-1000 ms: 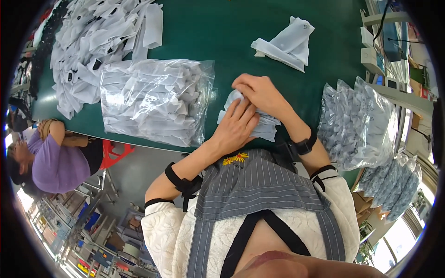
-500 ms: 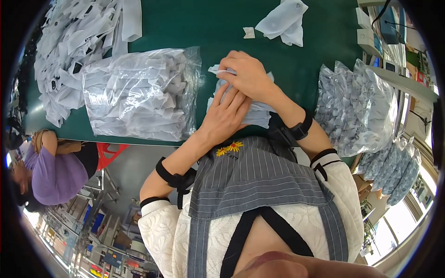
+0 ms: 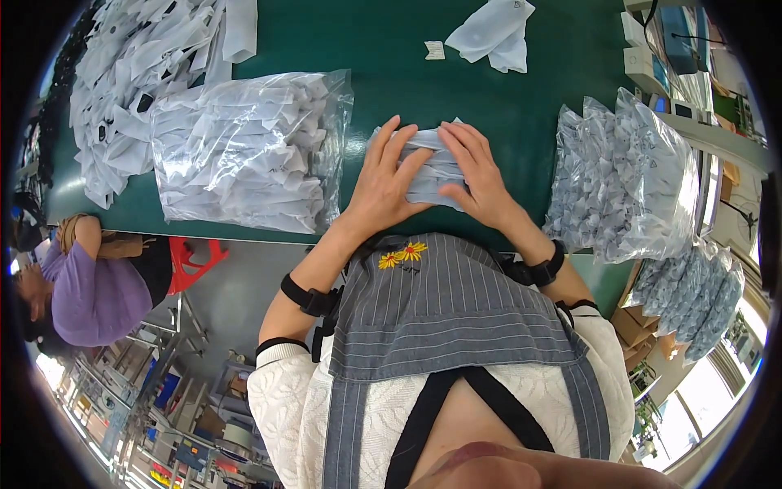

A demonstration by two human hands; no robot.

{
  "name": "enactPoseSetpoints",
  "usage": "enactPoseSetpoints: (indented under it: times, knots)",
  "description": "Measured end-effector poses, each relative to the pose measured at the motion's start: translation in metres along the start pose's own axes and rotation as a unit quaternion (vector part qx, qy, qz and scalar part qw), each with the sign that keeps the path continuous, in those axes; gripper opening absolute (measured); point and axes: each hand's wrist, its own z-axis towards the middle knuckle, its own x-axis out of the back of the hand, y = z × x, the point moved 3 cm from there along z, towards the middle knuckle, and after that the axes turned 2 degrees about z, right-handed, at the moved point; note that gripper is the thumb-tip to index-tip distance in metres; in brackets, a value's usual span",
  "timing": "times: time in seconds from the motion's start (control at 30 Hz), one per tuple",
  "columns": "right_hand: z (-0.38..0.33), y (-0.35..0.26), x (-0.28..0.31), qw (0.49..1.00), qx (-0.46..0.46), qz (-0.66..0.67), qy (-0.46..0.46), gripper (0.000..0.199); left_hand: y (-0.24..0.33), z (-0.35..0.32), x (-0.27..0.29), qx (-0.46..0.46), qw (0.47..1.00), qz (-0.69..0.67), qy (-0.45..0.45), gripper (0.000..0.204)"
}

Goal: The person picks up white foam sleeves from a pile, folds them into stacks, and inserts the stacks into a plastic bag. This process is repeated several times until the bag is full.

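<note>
A small stack of thin whitish packets [image 3: 432,175] lies on the green table in front of me; the material looks like film or thin cloth, I cannot tell which. My left hand [image 3: 388,175] grips the left side of it, fingers pointing away and a little apart, one fingertip over the top. From the right, my right hand [image 3: 479,178] clasps the stack, its fingers bent over the far part and its thumb across the near part. Both palms hide the stack's sides.
To the left lies a clear bag [image 3: 244,155] full of similar packets, with a loose heap [image 3: 130,90] behind it. Another filled bag [image 3: 623,179] stands right. Far off lie two loose packets [image 3: 493,37] and a paper slip [image 3: 435,50]. A person [image 3: 98,285] sits left.
My right hand has come off the top of my left and moved to the stack's right side. My left hand has shifted slightly to the left side, uncovering the top.
</note>
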Motion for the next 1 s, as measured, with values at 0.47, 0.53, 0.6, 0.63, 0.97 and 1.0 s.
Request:
enactPoseSetpoints:
  times: [0.47, 0.53, 0.6, 0.63, 0.97, 1.0]
  knots:
    - [-0.026, -0.032, 0.007, 0.992, 0.049, -0.083, -0.084, 0.085, 0.034, -0.033, 0.023, 0.017, 0.999, -0.028, 0.040, 0.079]
    - [-0.027, -0.039, 0.003, 0.993, 0.050, -0.073, -0.075, 0.084, 0.039, -0.041, 0.031, 0.027, 0.998, -0.019, 0.049, 0.079]
    - [-0.026, -0.048, 0.001, 0.994, 0.048, -0.074, -0.069, 0.082, 0.045, -0.054, 0.040, 0.027, 0.994, 0.060, 0.084, 0.074]
    - [-0.025, -0.052, -0.001, 0.994, 0.047, -0.075, -0.067, 0.080, 0.048, -0.060, 0.044, 0.027, 0.989, 0.099, 0.102, 0.072]
    - [-0.013, -0.065, -0.029, 0.998, 0.058, -0.023, -0.029, 0.081, 0.020, -0.117, 0.086, 0.237, 0.893, 0.305, 0.232, 0.053]
    - [-0.007, -0.074, -0.032, 0.996, 0.082, -0.007, -0.035, 0.081, 0.019, -0.125, 0.088, 0.264, 0.886, 0.302, 0.233, 0.051]
